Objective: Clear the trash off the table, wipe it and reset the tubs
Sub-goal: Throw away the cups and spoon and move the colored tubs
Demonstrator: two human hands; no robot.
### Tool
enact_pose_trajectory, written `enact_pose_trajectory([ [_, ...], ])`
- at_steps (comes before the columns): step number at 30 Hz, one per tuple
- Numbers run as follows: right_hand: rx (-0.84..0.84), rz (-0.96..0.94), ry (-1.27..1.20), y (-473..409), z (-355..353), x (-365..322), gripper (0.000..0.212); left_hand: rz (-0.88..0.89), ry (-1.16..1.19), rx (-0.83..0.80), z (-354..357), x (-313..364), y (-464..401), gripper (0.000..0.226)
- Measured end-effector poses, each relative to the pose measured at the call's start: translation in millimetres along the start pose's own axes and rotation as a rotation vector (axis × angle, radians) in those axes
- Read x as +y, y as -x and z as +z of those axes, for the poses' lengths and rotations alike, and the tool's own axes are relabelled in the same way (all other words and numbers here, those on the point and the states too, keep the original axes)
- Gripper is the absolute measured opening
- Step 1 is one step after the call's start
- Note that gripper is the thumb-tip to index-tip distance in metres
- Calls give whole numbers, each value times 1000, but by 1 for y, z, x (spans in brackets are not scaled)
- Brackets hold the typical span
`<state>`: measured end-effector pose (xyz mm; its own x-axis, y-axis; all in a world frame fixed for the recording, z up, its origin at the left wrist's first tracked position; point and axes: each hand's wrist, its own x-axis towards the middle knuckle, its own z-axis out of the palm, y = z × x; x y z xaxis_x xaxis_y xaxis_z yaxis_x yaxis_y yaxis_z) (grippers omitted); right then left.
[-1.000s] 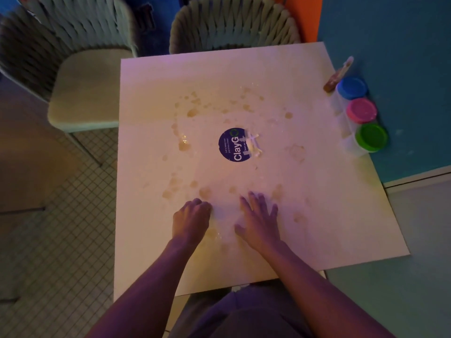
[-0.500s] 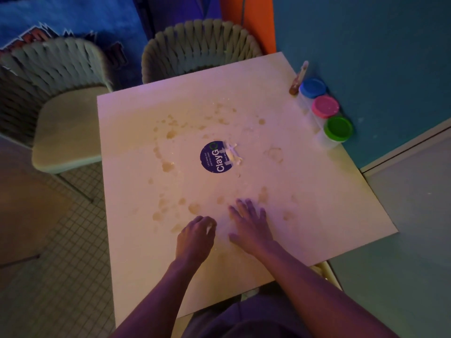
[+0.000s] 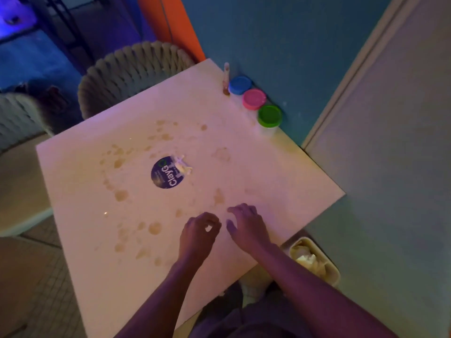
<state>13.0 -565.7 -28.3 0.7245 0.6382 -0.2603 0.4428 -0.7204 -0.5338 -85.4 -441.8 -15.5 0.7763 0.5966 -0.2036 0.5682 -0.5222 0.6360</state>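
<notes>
Trash (image 3: pixel 181 164), a crumpled white scrap, lies mid-table beside the round sticker (image 3: pixel 167 172), far from us. Our left hand (image 3: pixel 198 234) curls as if pinching something tiny, unclear what; our right hand (image 3: pixel 246 225) hovers loosely spread. We should gather every crumb before wiping the smooth, blotched table (image 3: pixel 280 176).

1. One view only: a wide-angle camera on the person's head, looking forward and steeply down.
2. It is near the table (image 3: pixel 280 181), whose near edge meets the bottom of the frame around 6 o'clock.
3. The view is rolled: the far corner sits near 12 o'clock, the wall (image 3: pixel 305 45) toward 1 o'clock, a chair (image 3: pixel 131 69) at 11.
</notes>
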Motion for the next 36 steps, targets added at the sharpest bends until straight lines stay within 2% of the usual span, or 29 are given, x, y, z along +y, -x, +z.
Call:
enact_pose_trajectory([
  [4, 65, 143, -212, 13, -24, 26, 26, 85, 31, -55, 30, 38, -1, 11],
  [9, 169, 250, -393, 37, -51, 79, 23, 233, 32, -115, 68, 96, 8, 20],
  [14, 216, 311, -511, 65, -72, 116, 29, 259, 26, -152, 96, 129, 17, 22],
  [20, 320, 362, -577, 108, -90, 161, 16, 365, 0, -267, 131, 165, 34, 24],
  [24, 425, 468, -597, 136, -90, 186, 13, 474, -18, -395, 155, 179, 45, 26],
  [29, 521, 649, -607, 170, -85, 205, 12, 575, -162, -531, 180, 185, 49, 24],
  [36, 563, 921, -605, 207, -54, 225, 14, 770, -429, -749, 210, 186, 45, 49],
])
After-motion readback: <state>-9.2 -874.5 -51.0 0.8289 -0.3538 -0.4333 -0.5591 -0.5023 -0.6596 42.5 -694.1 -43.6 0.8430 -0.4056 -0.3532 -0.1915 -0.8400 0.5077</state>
